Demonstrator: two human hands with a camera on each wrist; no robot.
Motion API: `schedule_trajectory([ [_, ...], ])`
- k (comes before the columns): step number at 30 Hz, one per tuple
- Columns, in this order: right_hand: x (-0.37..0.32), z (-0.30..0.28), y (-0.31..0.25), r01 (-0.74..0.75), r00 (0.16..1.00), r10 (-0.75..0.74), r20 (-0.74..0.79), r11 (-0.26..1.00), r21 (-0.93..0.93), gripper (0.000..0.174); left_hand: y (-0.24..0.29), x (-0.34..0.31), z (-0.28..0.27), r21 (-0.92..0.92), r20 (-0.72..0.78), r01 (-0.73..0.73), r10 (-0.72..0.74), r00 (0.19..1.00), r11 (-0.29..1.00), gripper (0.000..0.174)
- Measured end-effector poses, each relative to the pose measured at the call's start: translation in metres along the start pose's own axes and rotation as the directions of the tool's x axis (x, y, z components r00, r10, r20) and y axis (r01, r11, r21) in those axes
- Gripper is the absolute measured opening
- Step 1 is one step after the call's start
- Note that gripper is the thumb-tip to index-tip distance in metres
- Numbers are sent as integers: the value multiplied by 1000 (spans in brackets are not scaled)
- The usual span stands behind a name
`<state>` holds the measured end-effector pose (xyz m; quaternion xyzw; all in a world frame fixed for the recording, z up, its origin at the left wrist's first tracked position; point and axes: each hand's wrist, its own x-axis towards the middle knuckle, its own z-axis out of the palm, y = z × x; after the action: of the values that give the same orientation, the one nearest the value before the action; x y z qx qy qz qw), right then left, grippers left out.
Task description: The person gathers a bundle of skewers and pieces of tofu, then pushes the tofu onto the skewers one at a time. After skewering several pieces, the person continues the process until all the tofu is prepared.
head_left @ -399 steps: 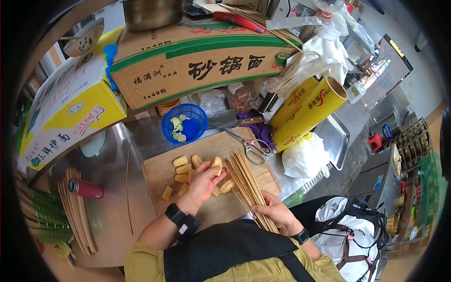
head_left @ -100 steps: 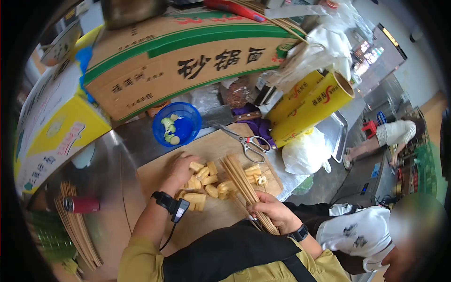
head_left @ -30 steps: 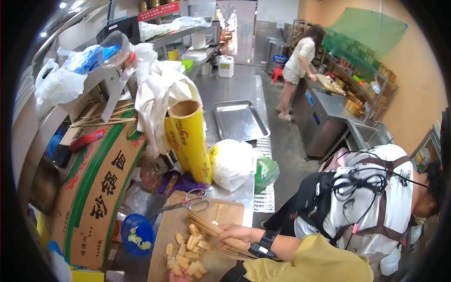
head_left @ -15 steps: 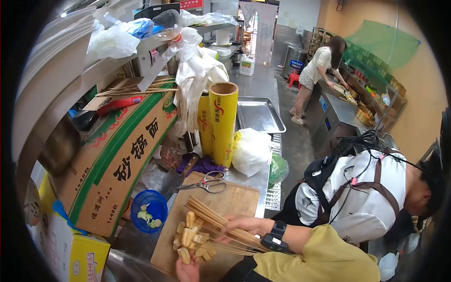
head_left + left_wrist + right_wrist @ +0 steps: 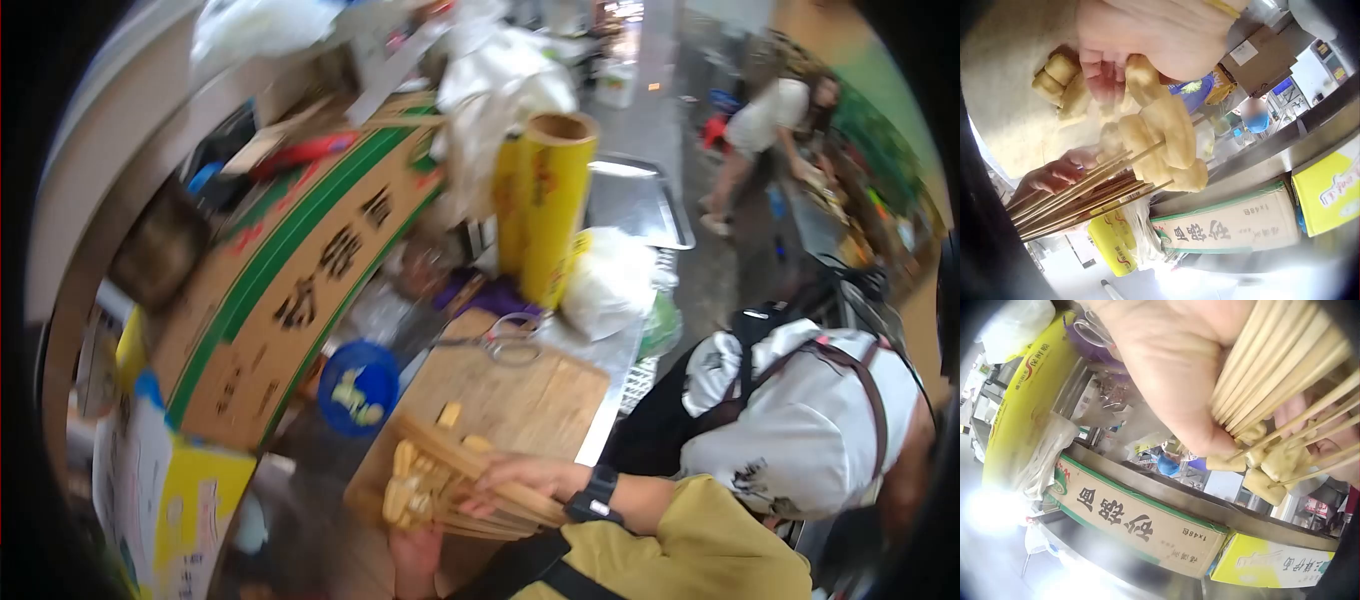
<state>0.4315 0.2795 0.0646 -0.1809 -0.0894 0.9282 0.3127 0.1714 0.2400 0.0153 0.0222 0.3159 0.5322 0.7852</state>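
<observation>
"What's over on the left?"

"A yellow-and-white carton (image 5: 190,510), then a brown carton (image 5: 290,290) with green bands. Right of that, a blue basket (image 5: 358,390) with pale green bits (image 5: 355,395) in it stands on the surface (image 5: 310,450)."

"And the yellow pieces (image 5: 405,490)?"

"Just right of the basket and nearer the person, several clustered over the cutting board (image 5: 540,390). A couple lie on it beyond the sticks (image 5: 440,447)."

"What's the left hand (image 5: 415,560) doing?"

"Its fingers (image 5: 1099,78) are curled around some pieces. The left wrist view shows sticks running into those pieces."

"Next along?"

"Scissors (image 5: 515,340) at the board's far edge, and nearer, the right hand (image 5: 525,478), gripping the bundle of sticks between thumb and fingers."

"Farther right?"

"Two yellow rolls (image 5: 555,215) standing upright, a stuffed white bag (image 5: 608,285) beside them, and a metal tray (image 5: 640,200) behind. Past those, someone in a white top (image 5: 800,420) bends forward. The head view is blurred, so finer details are lost."
</observation>
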Motion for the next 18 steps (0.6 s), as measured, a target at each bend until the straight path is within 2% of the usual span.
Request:
schedule_trajectory([
  [2,-3,8,-10,-21,1000,21,3,999,-45,45,1,-9,13,87,-68,-65,71,995,994,43],
  [5,-5,26,-19,-20,1000,20,-13,998,-59,41,1,-19,27,77,-202,-174,186,962,982,37],
  [8,-5,23,-18,-9,999,4,-45,995,-103,42,5,-27,11,57,-343,-263,266,901,963,31],
  [14,-13,28,-7,33,996,-50,-79,979,-201,40,17,-34,-5,93,-344,-239,256,903,967,26],
  [18,-10,41,6,-28,991,-11,-130,956,-293,35,17,-35,-5,76,-338,-282,290,895,957,24],
])
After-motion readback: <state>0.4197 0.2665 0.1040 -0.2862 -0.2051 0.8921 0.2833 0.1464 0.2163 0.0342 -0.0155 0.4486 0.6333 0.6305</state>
